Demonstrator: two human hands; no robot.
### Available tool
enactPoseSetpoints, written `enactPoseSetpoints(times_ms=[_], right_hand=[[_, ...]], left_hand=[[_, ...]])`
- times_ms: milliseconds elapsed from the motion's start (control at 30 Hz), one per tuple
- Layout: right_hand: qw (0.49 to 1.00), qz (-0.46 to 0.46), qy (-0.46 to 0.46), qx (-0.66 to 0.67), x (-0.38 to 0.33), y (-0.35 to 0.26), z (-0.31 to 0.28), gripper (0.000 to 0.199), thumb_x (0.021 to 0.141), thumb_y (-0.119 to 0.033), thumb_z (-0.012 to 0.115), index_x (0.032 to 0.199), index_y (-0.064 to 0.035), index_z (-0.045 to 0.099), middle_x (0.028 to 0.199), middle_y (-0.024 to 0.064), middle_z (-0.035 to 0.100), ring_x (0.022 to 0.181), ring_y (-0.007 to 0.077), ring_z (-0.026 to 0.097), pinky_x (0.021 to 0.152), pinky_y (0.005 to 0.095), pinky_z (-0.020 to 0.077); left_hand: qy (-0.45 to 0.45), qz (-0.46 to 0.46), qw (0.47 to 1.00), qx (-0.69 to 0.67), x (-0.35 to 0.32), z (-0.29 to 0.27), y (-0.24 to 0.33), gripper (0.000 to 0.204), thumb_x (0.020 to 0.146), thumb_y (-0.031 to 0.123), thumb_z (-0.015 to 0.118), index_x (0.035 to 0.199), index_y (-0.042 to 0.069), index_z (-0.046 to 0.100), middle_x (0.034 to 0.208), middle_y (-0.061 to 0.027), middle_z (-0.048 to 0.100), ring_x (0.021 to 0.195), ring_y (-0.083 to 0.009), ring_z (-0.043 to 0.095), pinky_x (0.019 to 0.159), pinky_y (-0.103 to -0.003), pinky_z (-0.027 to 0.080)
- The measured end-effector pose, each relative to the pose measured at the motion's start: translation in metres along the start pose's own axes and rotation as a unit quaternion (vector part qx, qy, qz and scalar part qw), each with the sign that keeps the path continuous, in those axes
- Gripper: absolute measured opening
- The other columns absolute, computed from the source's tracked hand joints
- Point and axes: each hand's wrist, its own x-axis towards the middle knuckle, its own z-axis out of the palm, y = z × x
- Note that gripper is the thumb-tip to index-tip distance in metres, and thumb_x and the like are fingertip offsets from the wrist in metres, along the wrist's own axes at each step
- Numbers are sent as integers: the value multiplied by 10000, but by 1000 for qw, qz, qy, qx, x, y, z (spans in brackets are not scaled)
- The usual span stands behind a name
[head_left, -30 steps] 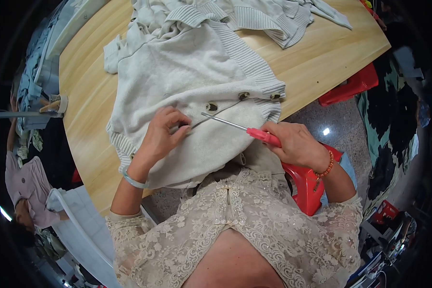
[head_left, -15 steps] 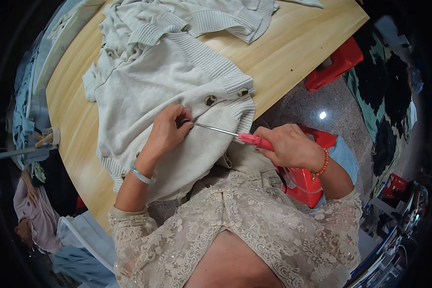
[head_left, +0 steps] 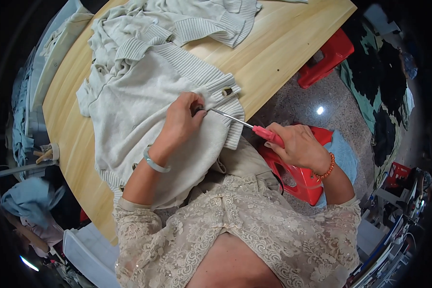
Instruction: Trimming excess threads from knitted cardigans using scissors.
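Observation:
A pale cream knitted cardigan point(head_left: 129, 105) with wide ribbed edges lies spread over the near edge of the table, partly draped toward my lap. With the fingertips of my left hand point(head_left: 183, 120) I pinch its front band around a dark button, mostly hidden by the fingers. Another dark button point(head_left: 227, 91) shows on the ribbed edge to the right. My right hand point(head_left: 300, 148) is closed round the pink-red handle of a thin metal-shafted hand tool point(head_left: 233, 117). The shaft's tip reaches the knit beside my left fingers; its shape is hidden.
More cream knitwear point(head_left: 197, 26) is heaped at the far side of the wooden table point(head_left: 269, 53). Red plastic stools point(head_left: 329, 55) stand at the right, one with light blue cloth point(head_left: 342, 156). Dark and green cloth lies on the floor. A co-worker handles blue cloth point(head_left: 31, 199) at the left.
My left hand has moved up and right along the band, covering a button that showed before. The tool has followed it. At the left, the co-worker's blue cloth has been lifted.

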Motion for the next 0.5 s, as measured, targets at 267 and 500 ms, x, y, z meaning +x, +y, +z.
enactPoseSetpoints(times_ms=[267, 500], right_hand=[[998, -32, -5, 60, 2, 17, -2, 266, 896, -270, 631, 1095, -109, 560, 852, 185, 649, 852, 402, 636, 764, 504, 488], [993, -6, 77, 91, -7, 30, 0, 254, 902, -253, 640, 1101, -114, 564, 894, 181, 628, 867, 409, 611, 751, 497, 482]], left_hand=[[-25, 69, 997, 14, 5, 2, -1, 216, 810, -9, 697, 1018, 13, 644, 917, -60, 610, 782, -135, 589, 694, -260, 493], [37, 133, 990, 41, 46, 40, 25, 314, 775, 53, 701, 1081, 38, 635, 977, -154, 590, 813, -313, 602, 736, -398, 502]])
